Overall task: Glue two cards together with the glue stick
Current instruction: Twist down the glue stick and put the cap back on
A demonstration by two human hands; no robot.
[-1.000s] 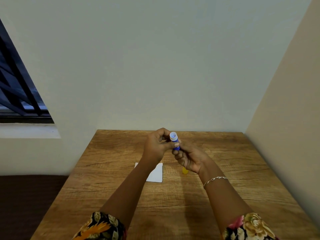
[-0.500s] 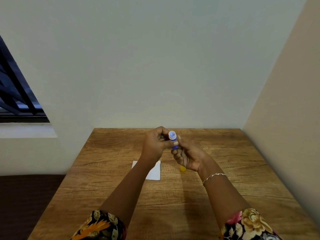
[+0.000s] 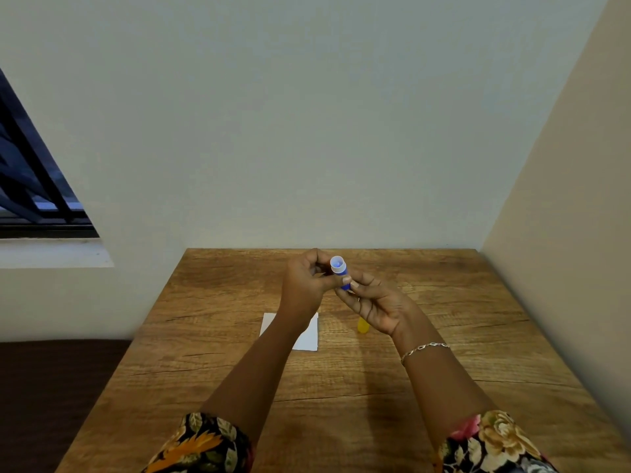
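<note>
The glue stick [image 3: 339, 268] is held above the desk [image 3: 211, 336] near its far edge, uncapped, with its open end tilted up. The left hand [image 3: 305, 283] curls its fingers round the barrel from the left. The right hand [image 3: 375, 307] pinches the lower end with its fingertips [image 3: 354, 284]. A white card [image 3: 309, 337] lies mid-desk, with a yellow cap [image 3: 362, 326] just right of it.

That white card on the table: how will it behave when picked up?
The card lies flat on the table, no edge raised, so it probably needs sliding or a fingernail to lift. It looks thin: likely light and slightly bendy. The left arm hides part of it.
</note>
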